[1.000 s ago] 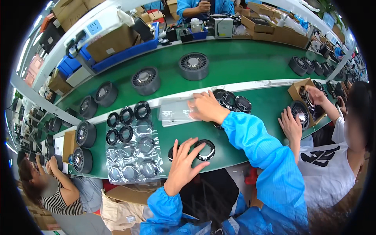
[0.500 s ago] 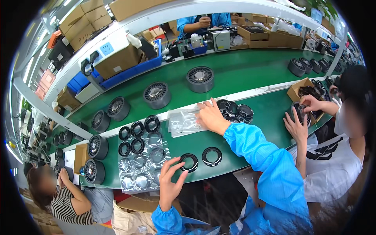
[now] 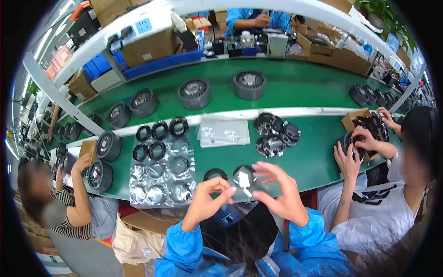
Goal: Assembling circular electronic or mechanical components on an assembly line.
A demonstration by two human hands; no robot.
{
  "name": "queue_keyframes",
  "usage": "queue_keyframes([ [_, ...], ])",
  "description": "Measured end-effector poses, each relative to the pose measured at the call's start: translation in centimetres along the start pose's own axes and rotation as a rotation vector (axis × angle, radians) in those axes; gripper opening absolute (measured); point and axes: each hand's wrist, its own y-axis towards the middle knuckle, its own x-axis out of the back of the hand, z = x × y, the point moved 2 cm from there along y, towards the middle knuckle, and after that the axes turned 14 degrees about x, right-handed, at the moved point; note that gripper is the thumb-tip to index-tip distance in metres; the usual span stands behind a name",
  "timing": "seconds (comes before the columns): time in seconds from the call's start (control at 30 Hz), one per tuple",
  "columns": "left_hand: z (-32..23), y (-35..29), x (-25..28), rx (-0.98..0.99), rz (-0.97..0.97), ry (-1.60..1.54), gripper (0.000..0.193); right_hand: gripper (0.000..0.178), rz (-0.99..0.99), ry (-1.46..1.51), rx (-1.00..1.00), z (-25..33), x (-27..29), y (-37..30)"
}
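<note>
My left hand [image 3: 210,198] is closed in a pinch, thumb against forefinger, on a clear plastic film [image 3: 227,219] that hangs below the fingertips and carries a small white mark. My right hand [image 3: 282,191] is beside it with thumb and fingers apart, the thumb tip close to a bright glare on clear plastic; whether it touches cannot be told. Just beyond the hands lie two black rings on the green bench: the left ring [image 3: 215,174] is partly hidden by my left hand, and the right ring [image 3: 243,174] shows behind the glare.
Clear sheets [image 3: 224,131] lie mid-bench, left of stacked black round parts [image 3: 272,134]. Bagged rings [image 3: 168,166] cover the left side. Grey finned wheels [image 3: 194,93] stand on the far green surface [image 3: 221,69]. People work on both sides; the right co-worker's hands [image 3: 348,154] hold a dark part.
My right hand has come back from the clear sheets to beside my left hand. A film is now between the hands, and my left fingers have closed. The view has shifted a little.
</note>
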Motion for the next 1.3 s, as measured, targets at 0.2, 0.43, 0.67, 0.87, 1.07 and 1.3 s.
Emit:
queue_keyframes([
  [0.2, 1.1, -1.7, -2.8, -0.154, -0.093, -0.13, 0.013, 0.029, 0.083, 0.172, -0.25, -1.8, -0.8, -1.7],
  [0.43, 6.0, -3.0, -3.8, -0.034, -0.048, -0.22, 0.02, 0.02, 0.218, 0.029, -0.157, -0.8, -3.1, -4.8],
  [0.67, 7.2, -3.0, -5.2, 0.009, -0.12, -0.246, 0.022, 0.03, 0.283, -0.57, 0.219, 0.1, -4.7, -6.4],
  [0.87, 6.4, -2.6, -3.6, 0.147, -0.291, -0.352, 0.022, 0.023, 0.328, -0.333, 0.325, 0.4, -2.9, -5.2],
  [1.07, 5.9, -2.9, -2.0, 0.017, -0.434, 0.042, 0.018, 0.008, -0.105, 0.134, -0.497, -3.7, 0.6, -1.7],
  [1.3, 5.9, -2.3, -2.8, -0.134, -0.358, 0.248, 0.012, 0.008, -0.142, 0.132, -0.564, -11.5, -0.7, -3.5],
])
